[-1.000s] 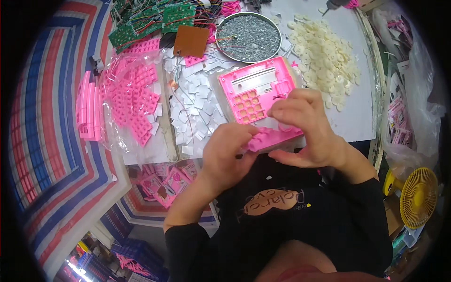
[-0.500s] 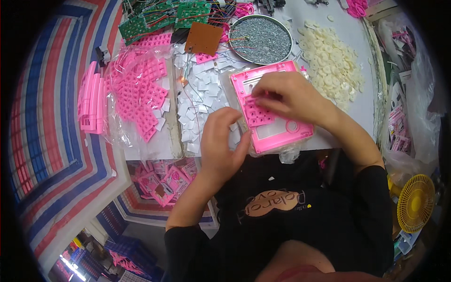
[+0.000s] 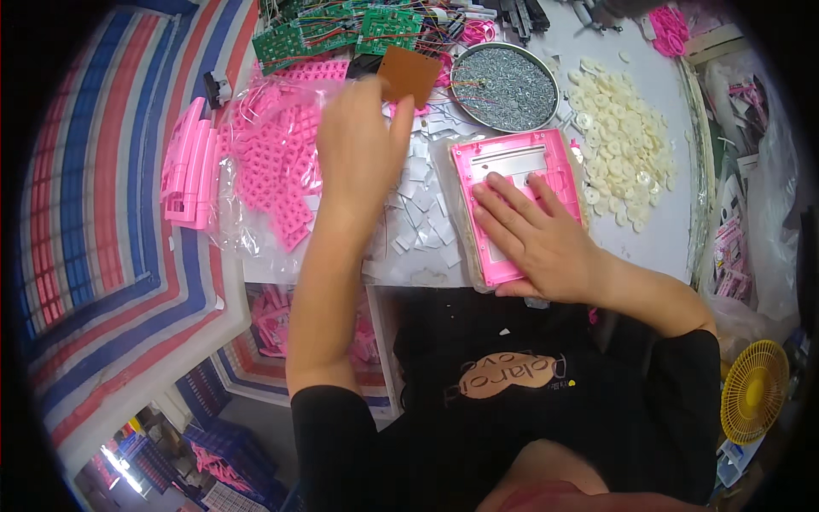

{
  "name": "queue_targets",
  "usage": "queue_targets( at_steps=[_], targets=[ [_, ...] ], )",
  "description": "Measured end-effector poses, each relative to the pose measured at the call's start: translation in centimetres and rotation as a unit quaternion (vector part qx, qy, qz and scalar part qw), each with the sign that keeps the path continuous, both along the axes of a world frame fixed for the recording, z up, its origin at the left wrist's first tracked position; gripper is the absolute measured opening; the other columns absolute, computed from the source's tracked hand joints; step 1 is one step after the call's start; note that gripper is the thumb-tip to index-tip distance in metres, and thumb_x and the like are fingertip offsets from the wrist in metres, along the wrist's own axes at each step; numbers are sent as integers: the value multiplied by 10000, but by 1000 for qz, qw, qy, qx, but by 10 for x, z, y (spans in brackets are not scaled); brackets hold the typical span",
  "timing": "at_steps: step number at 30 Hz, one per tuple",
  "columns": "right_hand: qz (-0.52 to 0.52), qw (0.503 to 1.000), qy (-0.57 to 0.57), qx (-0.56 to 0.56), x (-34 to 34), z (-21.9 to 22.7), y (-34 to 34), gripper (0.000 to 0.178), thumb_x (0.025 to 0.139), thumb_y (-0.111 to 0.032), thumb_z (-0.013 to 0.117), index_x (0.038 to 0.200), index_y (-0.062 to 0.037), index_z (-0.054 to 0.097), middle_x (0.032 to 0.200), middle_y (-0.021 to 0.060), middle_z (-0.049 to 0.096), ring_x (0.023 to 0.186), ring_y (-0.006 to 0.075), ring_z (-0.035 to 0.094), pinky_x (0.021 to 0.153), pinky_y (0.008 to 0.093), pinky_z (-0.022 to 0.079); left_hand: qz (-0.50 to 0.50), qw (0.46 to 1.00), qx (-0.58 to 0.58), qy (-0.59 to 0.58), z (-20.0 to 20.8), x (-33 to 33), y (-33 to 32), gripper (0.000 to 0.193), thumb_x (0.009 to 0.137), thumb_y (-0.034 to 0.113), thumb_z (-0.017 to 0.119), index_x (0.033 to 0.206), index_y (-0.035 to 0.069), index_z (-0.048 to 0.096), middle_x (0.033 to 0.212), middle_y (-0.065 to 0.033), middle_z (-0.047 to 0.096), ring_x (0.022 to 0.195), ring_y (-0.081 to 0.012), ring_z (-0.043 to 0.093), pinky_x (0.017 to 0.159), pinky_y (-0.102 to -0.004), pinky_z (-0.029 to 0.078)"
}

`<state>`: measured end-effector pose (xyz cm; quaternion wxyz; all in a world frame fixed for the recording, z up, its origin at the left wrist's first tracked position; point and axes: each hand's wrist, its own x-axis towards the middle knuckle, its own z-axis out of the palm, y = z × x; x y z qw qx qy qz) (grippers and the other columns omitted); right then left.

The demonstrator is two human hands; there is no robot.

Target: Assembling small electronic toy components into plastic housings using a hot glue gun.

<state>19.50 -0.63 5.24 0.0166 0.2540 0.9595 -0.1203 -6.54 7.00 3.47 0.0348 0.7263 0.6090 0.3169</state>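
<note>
My right hand [image 3: 537, 243] lies flat, fingers spread, over a pink plastic housing [image 3: 503, 273] on the near part of the table. The hand covers much of the housing's inside, including where a pink keypad sat. My left hand [image 3: 358, 141] is raised over the white paper pieces [image 3: 418, 209], its fingertips at the left edge of a brown board [image 3: 408, 75]. Those fingertips are blurred and partly hidden, so I cannot tell whether they grip the board. Green circuit boards [image 3: 390, 32] with coloured wires lie just beyond it.
A round tray of small screws [image 3: 508, 90] stands behind the housing. Cream plastic discs [image 3: 627, 141] are heaped to the right. Pink keypads [image 3: 277, 154] in clear plastic and stacked pink casings [image 3: 192, 171] lie left. A yellow fan [image 3: 755, 391] is at lower right.
My left hand has moved from beside the housing up and left to the brown board. My right hand has gone from bent fingers at the keypad to lying flat over the housing.
</note>
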Motion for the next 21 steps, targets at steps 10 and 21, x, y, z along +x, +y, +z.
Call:
queue_targets(
  at_steps=[10, 21],
  targets=[
    [14, 994, 99, -41, 8, 2, 7, 844, 841, -505, 689, 1465, 12, 454, 1553, 214, 401, 1451, 370, 361, 1148, 543, 305, 17, 910, -174, -376, 23, -5, 27, 439, 909, 309, 743, 1192, -14, 654, 1069, -132, 730, 1008, -270, 684, 908, -411, 512],
    [-118, 787, 496, -347, -32, 29, 48, 151, 905, -105, 730, 1010, -11, 674, 875, 9, 655, 850, 123, 599, 778, 299, 479, -137, 681, -171, -699, 37, 37, -90, 337, 1055, 221, 525, 1332, 31, 541, 1115, -96, 665, 831, -173, 647, 700, -339, 539]
  ],
)
